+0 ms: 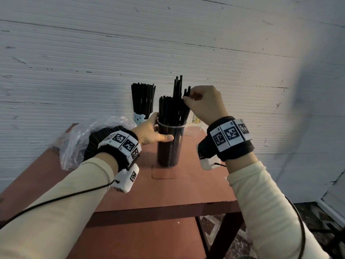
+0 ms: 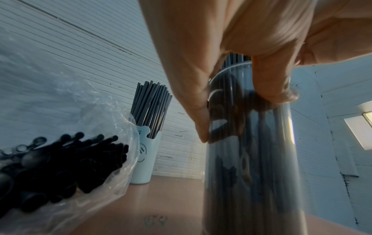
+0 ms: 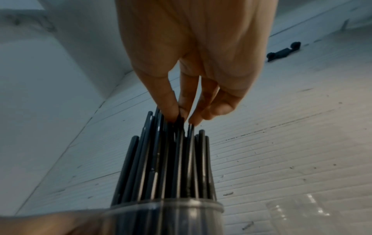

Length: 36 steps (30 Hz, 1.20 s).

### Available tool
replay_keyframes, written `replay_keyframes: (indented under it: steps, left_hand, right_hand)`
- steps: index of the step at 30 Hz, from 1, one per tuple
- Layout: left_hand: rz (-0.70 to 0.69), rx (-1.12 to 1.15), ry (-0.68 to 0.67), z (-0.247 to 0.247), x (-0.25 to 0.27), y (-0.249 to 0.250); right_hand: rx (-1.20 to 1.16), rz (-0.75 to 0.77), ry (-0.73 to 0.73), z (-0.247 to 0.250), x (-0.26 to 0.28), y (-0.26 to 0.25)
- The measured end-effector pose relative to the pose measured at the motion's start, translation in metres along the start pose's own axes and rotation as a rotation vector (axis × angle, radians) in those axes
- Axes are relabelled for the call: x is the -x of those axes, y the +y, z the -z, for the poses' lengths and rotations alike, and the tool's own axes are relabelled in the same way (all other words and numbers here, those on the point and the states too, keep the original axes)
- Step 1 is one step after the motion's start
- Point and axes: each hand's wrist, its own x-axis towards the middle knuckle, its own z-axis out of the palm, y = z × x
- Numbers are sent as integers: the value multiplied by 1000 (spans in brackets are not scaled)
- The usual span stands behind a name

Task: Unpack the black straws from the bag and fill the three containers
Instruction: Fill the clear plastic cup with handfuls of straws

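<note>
A tall clear cylinder container point(image 1: 170, 146) packed with black straws point(image 1: 171, 111) stands mid-table. My left hand point(image 1: 151, 132) grips it just below the rim, thumb across the front point(image 2: 269, 85). My right hand point(image 1: 202, 103) pinches the tops of a few straws point(image 3: 181, 125) that stick up above the rest in that container point(image 3: 167, 217). Behind it a pale blue bear cup point(image 1: 139, 118) point(image 2: 145, 159) holds a full bunch of straws point(image 1: 142, 98). At the left lies the clear plastic bag point(image 1: 80, 139) point(image 2: 66, 159) with many black straws inside.
The reddish-brown table point(image 1: 186, 186) backs onto a white ribbed wall point(image 1: 74, 53). A clear object point(image 1: 195, 119), partly hidden, sits behind my right wrist. A small clear rectangular piece point(image 1: 163, 172) lies in front of the cylinder. Patterned floor point(image 1: 233, 245) shows below the table's right edge.
</note>
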Motion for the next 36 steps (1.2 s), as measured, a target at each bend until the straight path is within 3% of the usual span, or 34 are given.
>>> replay_keyframes:
  steps: [4,8,11,20,29,36]
  left_hand:
    - [-5,-12,-9,1,-1,-1]
    - [-6,2,-21,2,-1,-1]
    - [-9,16,-39,2,0,-1]
    - [-7,43,-50,3,2,-1]
    - [-24,56,-62,3,2,0]
    - [-28,25,-104,6,0,1]
  right_hand:
    - [-27,20,-10,-7,1,0]
    - [-217,91,80,-10,11,0]
    - [-227,147,136,-15,12,4]
    - [-334,138,141,-20,3,8]
    - [-210,166,93,-13,0,11]
    - [-207,241,147,-17,8,16]
